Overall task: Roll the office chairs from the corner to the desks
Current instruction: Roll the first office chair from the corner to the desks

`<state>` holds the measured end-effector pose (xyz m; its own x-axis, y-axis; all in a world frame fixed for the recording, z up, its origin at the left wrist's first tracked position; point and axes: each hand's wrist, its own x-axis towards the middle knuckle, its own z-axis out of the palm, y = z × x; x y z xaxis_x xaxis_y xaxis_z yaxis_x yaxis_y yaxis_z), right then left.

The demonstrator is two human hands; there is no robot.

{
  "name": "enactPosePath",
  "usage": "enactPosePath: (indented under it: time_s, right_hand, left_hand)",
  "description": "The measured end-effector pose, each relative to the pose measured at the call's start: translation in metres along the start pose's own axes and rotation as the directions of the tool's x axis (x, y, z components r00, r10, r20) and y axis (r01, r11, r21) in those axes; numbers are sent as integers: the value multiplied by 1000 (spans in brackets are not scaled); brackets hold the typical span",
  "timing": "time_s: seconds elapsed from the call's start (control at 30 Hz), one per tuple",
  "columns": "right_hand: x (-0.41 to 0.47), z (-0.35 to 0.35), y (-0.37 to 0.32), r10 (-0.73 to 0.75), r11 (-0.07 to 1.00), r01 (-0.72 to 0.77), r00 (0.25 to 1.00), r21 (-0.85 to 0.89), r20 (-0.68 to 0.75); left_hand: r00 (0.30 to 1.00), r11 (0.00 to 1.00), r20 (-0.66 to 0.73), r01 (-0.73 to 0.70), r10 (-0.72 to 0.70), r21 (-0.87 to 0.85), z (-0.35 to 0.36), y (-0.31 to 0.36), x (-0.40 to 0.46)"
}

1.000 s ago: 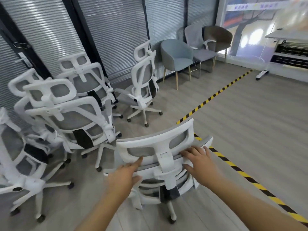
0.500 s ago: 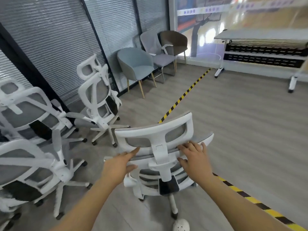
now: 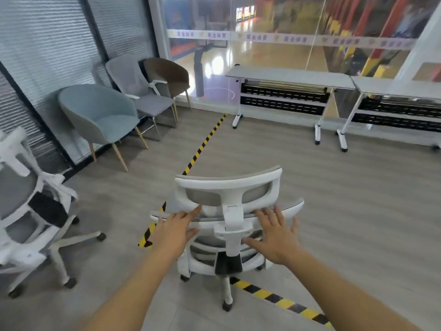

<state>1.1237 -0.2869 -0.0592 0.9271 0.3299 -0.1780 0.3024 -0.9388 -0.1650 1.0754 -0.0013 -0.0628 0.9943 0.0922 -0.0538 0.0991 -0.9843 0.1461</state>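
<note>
A white office chair with grey mesh (image 3: 228, 187) stands right in front of me, its back toward me, over the yellow-black floor tape. My left hand (image 3: 176, 231) lies on the left of the backrest's top rim. My right hand (image 3: 274, 232) presses flat on the right side, fingers spread. Neither hand is clenched around the frame. Two white desks (image 3: 286, 76) (image 3: 393, 88) stand ahead at the back right, along the glass wall. Another white office chair (image 3: 31, 211) stands at the left edge, partly cut off.
A blue shell chair (image 3: 100, 115), a grey armchair (image 3: 143, 91) and a brown chair (image 3: 169, 75) line the blinds at the left. Yellow-black tape (image 3: 202, 144) runs toward the glass wall, and a second strip (image 3: 281, 302) crosses near my feet. Grey floor lies between chair and desks.
My view has swung right, and the chair has rolled away from the cluster, most of which has left the frame. The desks now face me. My right hand's fingers have spread flat.
</note>
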Motion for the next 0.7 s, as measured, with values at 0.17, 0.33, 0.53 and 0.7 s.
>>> enactPosePath:
  time_s: [0.17,0.33,0.53,0.7]
  right_hand:
    - [91,-14,55,103,994,-103,995,-34,-2]
    - [177,-23,118,173,985,-174,977,-3,-124]
    - [285,-47,210,182,983,-181,973,18,-144]
    - [374,-79,280,230,973,-229,964,19,-135]
  left_hand:
    - [995,995,24,-101,100,9,-7,42,125]
    - [982,982,-34,-187,186,-20,1,84,238]
    - [974,974,37,-225,225,-22,-7,148,386]
    - [957,957,20,-289,288,29,-14,204,499]
